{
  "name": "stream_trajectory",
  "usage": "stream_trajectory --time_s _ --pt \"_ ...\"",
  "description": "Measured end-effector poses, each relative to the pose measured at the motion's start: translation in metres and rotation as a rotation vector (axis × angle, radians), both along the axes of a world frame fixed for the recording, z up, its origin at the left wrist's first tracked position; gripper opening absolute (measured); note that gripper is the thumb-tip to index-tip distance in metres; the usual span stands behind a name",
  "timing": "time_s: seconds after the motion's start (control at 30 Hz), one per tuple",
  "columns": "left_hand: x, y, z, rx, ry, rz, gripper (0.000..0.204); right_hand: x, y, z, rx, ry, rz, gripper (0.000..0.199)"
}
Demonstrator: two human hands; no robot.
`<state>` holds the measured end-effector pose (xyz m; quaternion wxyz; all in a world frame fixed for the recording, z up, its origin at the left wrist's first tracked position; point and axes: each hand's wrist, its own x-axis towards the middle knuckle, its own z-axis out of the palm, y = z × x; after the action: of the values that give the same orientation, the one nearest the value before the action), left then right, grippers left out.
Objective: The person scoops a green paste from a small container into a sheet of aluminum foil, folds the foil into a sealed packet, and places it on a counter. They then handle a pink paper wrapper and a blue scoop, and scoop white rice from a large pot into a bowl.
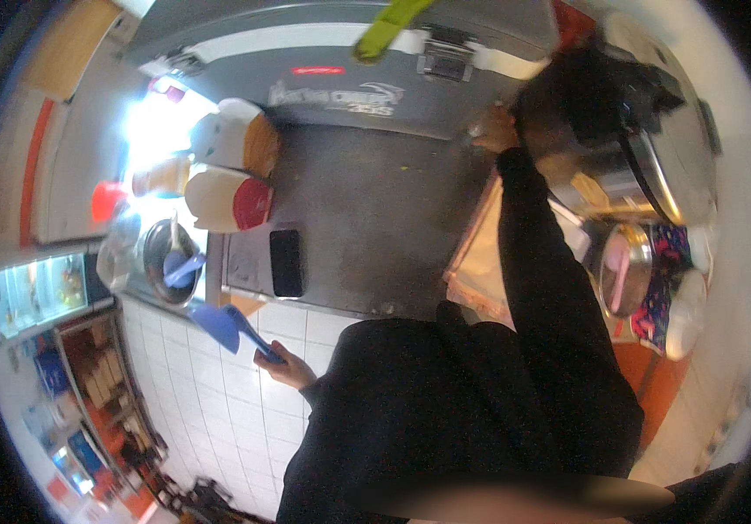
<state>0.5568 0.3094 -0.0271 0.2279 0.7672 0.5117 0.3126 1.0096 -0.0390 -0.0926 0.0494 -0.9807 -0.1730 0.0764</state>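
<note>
A blue plastic scoop point(218, 327) is in my left hand point(286, 365), held by its handle over the tiled floor, left of the counter edge. My right arm reaches far across to the right end of a large grey box with latches point(340, 94). There my right hand point(498, 131) has its fingers curled at a small pale thing that I cannot make out. A black plastic bag point(598, 96) is right beside that hand. On the dark counter point(366, 218) between my hands lies a black phone point(286, 264).
Stacked tubs point(227, 199) stand along the counter's left, near a dark bowl point(159, 249) with blue utensils. To the right are a large metal pot point(655, 166), a metal bowl point(646, 249) with a pink utensil, and a shallow tray point(471, 240). A green strip point(388, 31) overhangs the box.
</note>
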Motion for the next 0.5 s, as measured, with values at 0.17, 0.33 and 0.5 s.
stream_trajectory --time_s 0.17,0.33,0.5 --pt "-0.003 -0.001 -0.004 -0.023 0.005 0.025 0.031 0.026 0.009 -0.012 -0.284 0.136 -0.079 0.072" --pt "-0.007 0.000 0.012 -0.106 0.078 0.133 0.028 -0.048 0.027 0.001 0.299 -0.230 -0.134 0.056" --pt "-0.019 0.005 -0.001 -0.048 -0.011 0.129 0.025 -0.193 0.112 0.007 0.737 0.597 -0.255 0.028"
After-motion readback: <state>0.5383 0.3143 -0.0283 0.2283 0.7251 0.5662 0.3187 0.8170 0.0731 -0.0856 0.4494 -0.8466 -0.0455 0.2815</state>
